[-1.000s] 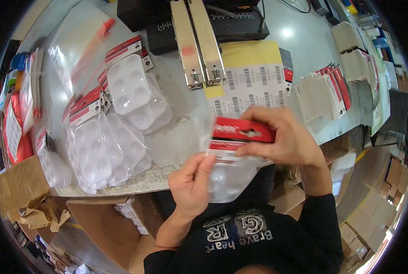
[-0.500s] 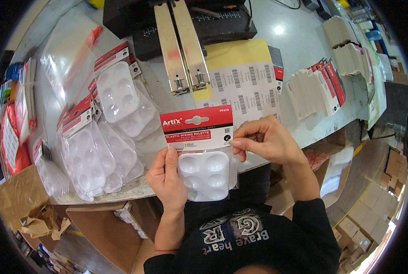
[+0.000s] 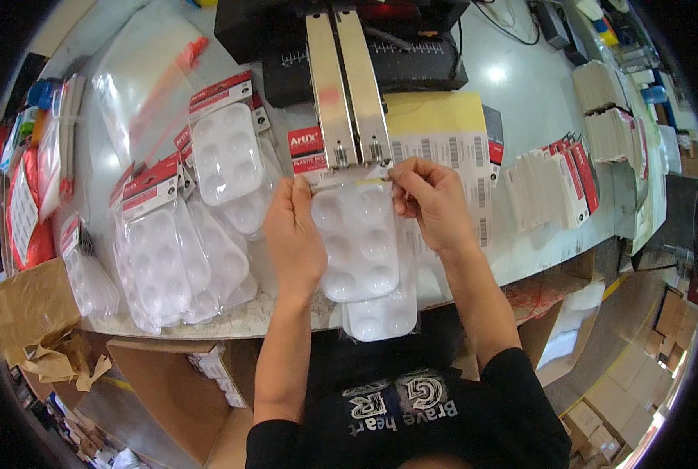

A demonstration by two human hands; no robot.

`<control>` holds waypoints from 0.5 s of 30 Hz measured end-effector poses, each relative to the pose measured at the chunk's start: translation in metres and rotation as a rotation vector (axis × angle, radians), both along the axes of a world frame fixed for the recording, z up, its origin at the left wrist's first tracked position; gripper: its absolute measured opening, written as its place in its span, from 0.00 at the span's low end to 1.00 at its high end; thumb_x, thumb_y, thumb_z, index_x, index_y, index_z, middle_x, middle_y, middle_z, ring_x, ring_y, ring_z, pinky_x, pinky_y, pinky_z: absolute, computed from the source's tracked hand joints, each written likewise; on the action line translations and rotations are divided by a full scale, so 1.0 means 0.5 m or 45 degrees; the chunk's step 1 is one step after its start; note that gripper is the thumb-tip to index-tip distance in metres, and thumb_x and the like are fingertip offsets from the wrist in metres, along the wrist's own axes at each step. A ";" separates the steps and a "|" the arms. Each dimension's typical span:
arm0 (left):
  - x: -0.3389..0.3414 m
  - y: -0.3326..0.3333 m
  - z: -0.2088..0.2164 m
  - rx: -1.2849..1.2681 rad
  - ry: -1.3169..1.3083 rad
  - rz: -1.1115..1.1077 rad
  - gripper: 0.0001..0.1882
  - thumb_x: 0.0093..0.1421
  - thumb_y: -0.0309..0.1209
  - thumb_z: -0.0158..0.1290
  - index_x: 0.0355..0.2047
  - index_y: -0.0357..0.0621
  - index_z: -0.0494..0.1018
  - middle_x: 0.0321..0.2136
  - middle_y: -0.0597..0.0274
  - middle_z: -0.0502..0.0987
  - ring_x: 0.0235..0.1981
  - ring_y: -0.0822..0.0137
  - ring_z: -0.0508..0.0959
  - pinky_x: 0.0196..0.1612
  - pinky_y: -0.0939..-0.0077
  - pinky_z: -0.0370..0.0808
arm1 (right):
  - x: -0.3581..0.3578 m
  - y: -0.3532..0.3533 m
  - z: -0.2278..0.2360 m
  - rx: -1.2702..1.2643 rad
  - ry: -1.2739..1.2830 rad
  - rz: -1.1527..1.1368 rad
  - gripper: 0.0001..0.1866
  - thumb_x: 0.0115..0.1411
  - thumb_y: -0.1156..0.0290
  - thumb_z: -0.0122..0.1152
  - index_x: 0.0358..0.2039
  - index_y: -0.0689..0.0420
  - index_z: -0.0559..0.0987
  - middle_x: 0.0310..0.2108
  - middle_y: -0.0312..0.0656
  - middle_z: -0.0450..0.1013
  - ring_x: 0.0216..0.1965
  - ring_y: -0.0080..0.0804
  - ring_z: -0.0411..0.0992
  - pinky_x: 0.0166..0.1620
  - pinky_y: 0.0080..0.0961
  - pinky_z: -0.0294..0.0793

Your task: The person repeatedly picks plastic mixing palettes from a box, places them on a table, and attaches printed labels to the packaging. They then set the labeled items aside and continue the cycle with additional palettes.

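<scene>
A white plastic mixing palette with round wells hangs in a clear bag below a red and white header card. The card's top part lies beneath the two metal arms of a black bench machine, which hide its middle. My left hand pinches the left edge, thumb on top. At the right edge, the fingers of my right hand are closed on the same package. Another white palette shows lower down, partly under the held one.
Bagged palettes with header cards lie heaped at left, near clear plastic bags. Behind my right hand is a barcode label sheet. Stacked header cards stand at right. Open cardboard boxes sit below the table edge.
Both hands have moved the palette package forward, away from my body, so its header card has gone under the metal arms. A second palette now shows more below it.
</scene>
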State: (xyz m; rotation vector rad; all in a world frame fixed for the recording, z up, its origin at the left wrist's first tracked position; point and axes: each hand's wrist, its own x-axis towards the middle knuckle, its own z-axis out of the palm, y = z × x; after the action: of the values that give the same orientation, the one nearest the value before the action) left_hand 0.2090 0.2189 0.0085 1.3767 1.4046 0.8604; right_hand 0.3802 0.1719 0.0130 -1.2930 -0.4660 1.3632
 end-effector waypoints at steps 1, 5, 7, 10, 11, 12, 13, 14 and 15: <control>0.003 0.001 -0.003 0.006 -0.068 -0.027 0.17 0.68 0.35 0.39 0.26 0.35 0.65 0.20 0.63 0.67 0.24 0.74 0.62 0.30 0.78 0.63 | 0.002 0.001 -0.007 -0.088 -0.035 -0.040 0.07 0.58 0.72 0.57 0.25 0.61 0.76 0.18 0.33 0.70 0.17 0.18 0.66 0.21 0.14 0.61; 0.013 -0.004 -0.015 0.011 -0.092 0.032 0.18 0.68 0.36 0.39 0.26 0.35 0.64 0.19 0.62 0.67 0.24 0.74 0.63 0.30 0.78 0.63 | -0.007 -0.008 -0.028 -0.063 -0.137 -0.053 0.06 0.57 0.72 0.58 0.27 0.60 0.76 0.18 0.34 0.69 0.17 0.18 0.66 0.20 0.14 0.61; 0.003 -0.009 -0.017 0.098 -0.036 -0.024 0.19 0.68 0.37 0.38 0.27 0.34 0.66 0.20 0.62 0.68 0.25 0.74 0.66 0.31 0.78 0.65 | -0.001 -0.017 -0.013 -0.034 -0.461 -0.043 0.06 0.57 0.72 0.57 0.28 0.61 0.77 0.19 0.35 0.70 0.17 0.19 0.66 0.21 0.16 0.63; -0.058 -0.006 0.007 0.195 0.439 -0.132 0.19 0.68 0.39 0.39 0.31 0.34 0.70 0.22 0.59 0.72 0.29 0.70 0.73 0.34 0.74 0.69 | 0.053 -0.050 0.052 0.249 -0.982 -0.398 0.08 0.60 0.72 0.55 0.35 0.62 0.78 0.18 0.36 0.71 0.20 0.22 0.70 0.24 0.21 0.69; -0.095 -0.002 0.023 0.304 0.620 -0.025 0.20 0.67 0.40 0.39 0.33 0.35 0.71 0.24 0.56 0.74 0.31 0.67 0.75 0.36 0.71 0.70 | 0.104 -0.067 0.082 0.450 -1.206 -0.514 0.09 0.63 0.71 0.49 0.33 0.61 0.76 0.18 0.36 0.71 0.21 0.23 0.70 0.26 0.23 0.69; -0.142 0.022 0.045 0.294 0.669 0.040 0.19 0.67 0.40 0.39 0.35 0.35 0.72 0.25 0.54 0.75 0.31 0.64 0.75 0.37 0.68 0.70 | 0.161 -0.093 0.113 0.101 -1.533 -0.603 0.13 0.65 0.67 0.44 0.31 0.61 0.74 0.21 0.39 0.72 0.23 0.27 0.71 0.29 0.26 0.70; -0.187 0.047 0.069 0.282 0.716 0.104 0.18 0.66 0.40 0.40 0.37 0.36 0.72 0.26 0.53 0.75 0.31 0.61 0.75 0.38 0.65 0.71 | 0.223 -0.120 0.141 -0.203 -1.890 -0.640 0.17 0.67 0.63 0.40 0.28 0.61 0.71 0.23 0.41 0.73 0.24 0.32 0.72 0.33 0.29 0.71; -0.227 0.073 0.092 0.268 0.761 0.168 0.18 0.66 0.39 0.40 0.38 0.36 0.72 0.27 0.52 0.76 0.32 0.57 0.76 0.40 0.63 0.71 | 0.280 -0.143 0.151 -0.145 -2.108 -0.570 0.17 0.67 0.61 0.41 0.33 0.62 0.71 0.29 0.45 0.74 0.29 0.35 0.73 0.37 0.29 0.71; -0.255 0.095 0.110 0.233 0.832 0.301 0.17 0.65 0.38 0.41 0.38 0.36 0.73 0.26 0.52 0.75 0.31 0.55 0.76 0.40 0.63 0.71 | 0.332 -0.164 0.151 -0.246 -2.222 -0.639 0.18 0.67 0.59 0.43 0.38 0.63 0.72 0.34 0.48 0.75 0.34 0.39 0.74 0.42 0.30 0.71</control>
State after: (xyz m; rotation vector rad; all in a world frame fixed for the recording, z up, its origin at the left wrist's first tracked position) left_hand 0.0813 0.2664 0.0636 1.7498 2.0567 0.7281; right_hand 0.5464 0.0900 0.0886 -2.3246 -1.0260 -0.4520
